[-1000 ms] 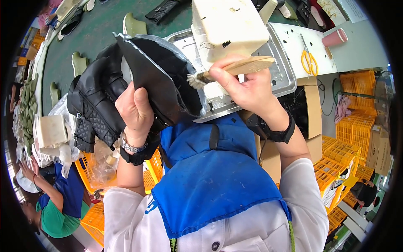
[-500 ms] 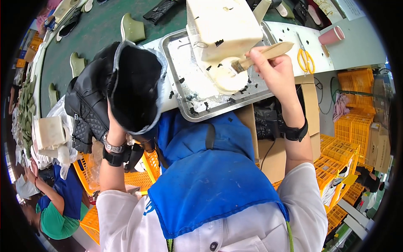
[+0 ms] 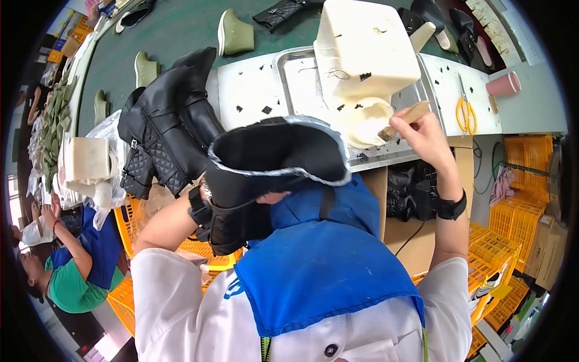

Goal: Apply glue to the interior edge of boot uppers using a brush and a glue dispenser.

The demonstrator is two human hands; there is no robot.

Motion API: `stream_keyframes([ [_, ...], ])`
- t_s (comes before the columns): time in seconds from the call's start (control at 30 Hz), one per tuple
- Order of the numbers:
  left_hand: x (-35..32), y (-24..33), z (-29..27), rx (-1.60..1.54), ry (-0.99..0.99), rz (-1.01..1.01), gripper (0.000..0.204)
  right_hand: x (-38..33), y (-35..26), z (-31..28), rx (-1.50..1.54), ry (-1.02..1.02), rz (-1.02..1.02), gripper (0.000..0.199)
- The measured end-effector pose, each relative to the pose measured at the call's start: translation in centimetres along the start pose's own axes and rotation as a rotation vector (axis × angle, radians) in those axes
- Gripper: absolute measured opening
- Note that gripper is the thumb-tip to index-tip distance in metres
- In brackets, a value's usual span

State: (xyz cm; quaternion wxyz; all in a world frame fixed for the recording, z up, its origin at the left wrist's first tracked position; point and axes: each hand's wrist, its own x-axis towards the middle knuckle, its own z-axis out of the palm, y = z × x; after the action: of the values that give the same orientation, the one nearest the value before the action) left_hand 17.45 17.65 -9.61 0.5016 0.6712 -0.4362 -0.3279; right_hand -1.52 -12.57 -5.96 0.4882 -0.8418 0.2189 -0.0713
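Note:
My left hand [image 3: 272,197] is wrapped round the shaft of a black boot [image 3: 241,196], mostly hidden behind it. The boot's wide top opening faces up, with a pale greyish band along its edge. My right hand [image 3: 424,134] grips a flat brush [image 3: 415,112] by its wooden handle. Its tip is low, at the right side of a cream-coated cup [image 3: 369,120] of whitish paste. That cup stands on a metal tray [image 3: 386,158], in front of a large cream-coloured block-shaped container [image 3: 368,45].
More black boots [image 3: 163,130] lie left on the bench. Green wedge shoe parts [image 3: 235,35] stand on the green surface [image 3: 187,30]. Yellow-handled scissors [image 3: 465,114] and a pink cup [image 3: 503,84] are at right. A co-worker in green [image 3: 81,277] sits left; orange crates [image 3: 525,181] stand right.
The boot in my left hand has come right and nearer my body, its opening turning upward. The brush has shifted from inside the cup to its right side. The whole view has shifted.

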Motion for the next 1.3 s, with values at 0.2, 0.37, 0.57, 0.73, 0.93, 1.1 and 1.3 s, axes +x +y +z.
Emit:
stream_keyframes([
  [0.2, 1.5, 0.6, 2.4, -0.338, -0.203, -0.099, 0.03, 1.6, -1.7, -2.1, 0.179, 0.021, 0.127, 0.022],
  [0.37, 2.8, 0.7, 3.9, -0.633, -0.39, -0.17, 0.03, 3.1, -9.6, 2.8, 0.566, -0.053, -0.185, 0.02],
  [0.57, 4.2, 1.4, 5.5, -0.97, -0.609, -0.26, 0.03, 2.6, -11.7, 5.9, 0.578, -0.239, -0.284, 0.013],
  [0.73, 4.1, 2.6, 5.7, -0.979, -0.59, -0.158, 0.028, 2.4, -10.9, 5.9, 0.321, -0.154, -0.424, 0.012],
  [0.93, 4.4, 4.4, 5.1, -0.416, -0.505, 0.243, 0.03, 2.2, -10.5, 4.9, 0.134, -0.197, -0.433, 0.011],
  [1.1, 4.2, 3.8, 5.7, -0.522, -0.514, 0.221, 0.031, 2.1, -10.8, 4.4, -0.018, -0.206, -0.65, 0.01],
  [1.3, 3.9, 3.6, 5.9, -0.797, -0.511, -0.029, 0.031, 2.0, -11.9, 4.9, -0.046, -0.229, -0.695, 0.009],
])
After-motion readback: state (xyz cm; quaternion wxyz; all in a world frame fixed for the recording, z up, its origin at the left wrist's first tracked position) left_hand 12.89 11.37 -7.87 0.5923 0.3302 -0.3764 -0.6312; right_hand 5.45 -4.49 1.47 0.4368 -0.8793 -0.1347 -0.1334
